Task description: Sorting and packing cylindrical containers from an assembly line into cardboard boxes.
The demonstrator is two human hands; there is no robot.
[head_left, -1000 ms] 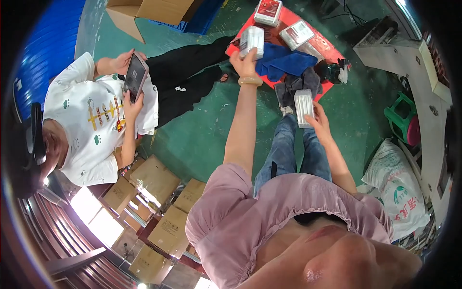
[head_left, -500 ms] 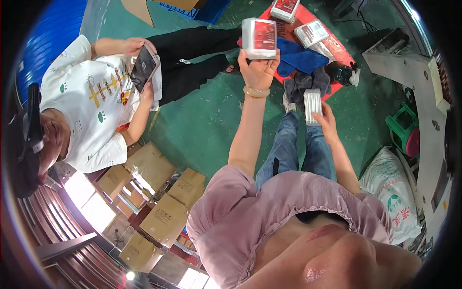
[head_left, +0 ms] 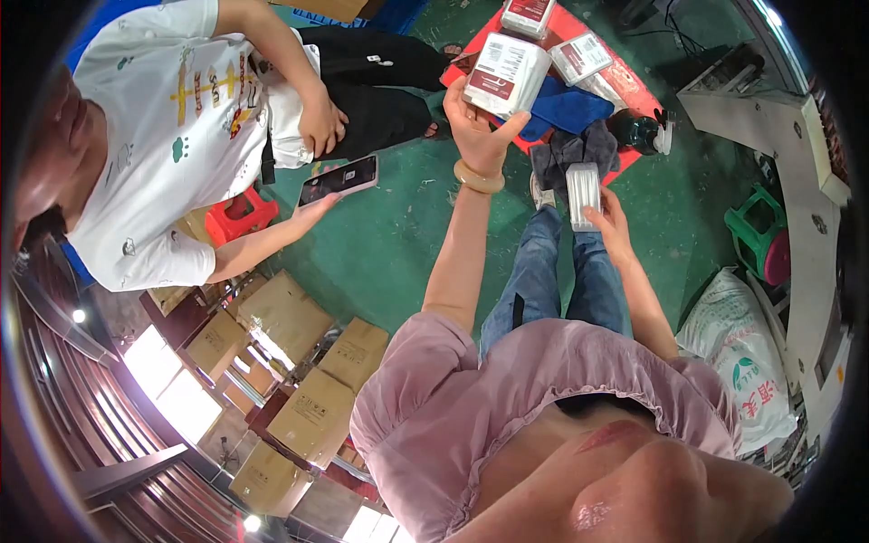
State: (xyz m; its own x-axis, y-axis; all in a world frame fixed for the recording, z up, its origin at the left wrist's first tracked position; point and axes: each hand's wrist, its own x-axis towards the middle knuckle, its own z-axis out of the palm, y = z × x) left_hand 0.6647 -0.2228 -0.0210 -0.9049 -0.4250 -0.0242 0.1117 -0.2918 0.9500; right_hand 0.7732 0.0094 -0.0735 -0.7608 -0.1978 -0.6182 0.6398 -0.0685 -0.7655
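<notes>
White wrapping with a dark red band covers the pack point(head_left: 509, 72) in the left hand point(head_left: 477, 136), whose fingers and thumb grip its near end. It lies at one o'clock from that hand, printed face up, long axis running roughly from seven to one. From the right hand point(head_left: 610, 224) it sits well apart at eleven o'clock, so the left is clearly nearer.

The right hand grasps a narrow clear case point(head_left: 584, 195) of white sticks by its right side, long axis close to twelve-six.

Behind the held pack spreads a red surface point(head_left: 638, 83). One red-and-white pack point(head_left: 528, 14) shows at one o'clock from the held pack, cut by the frame; a white-labelled pack point(head_left: 582, 59) lies near three o'clock. A blue cloth point(head_left: 570, 110) fills the stretch at four o'clock, and a grey cloth point(head_left: 572, 154) bunches just beyond the case, between the right hand and the surface's middle. A dark bottle point(head_left: 634, 133) with a pale top stands between twelve and one from the right hand.

Towards nine o'clock, a co-worker point(head_left: 172, 154) holds a phone point(head_left: 339, 181), apart from both hands.
</notes>
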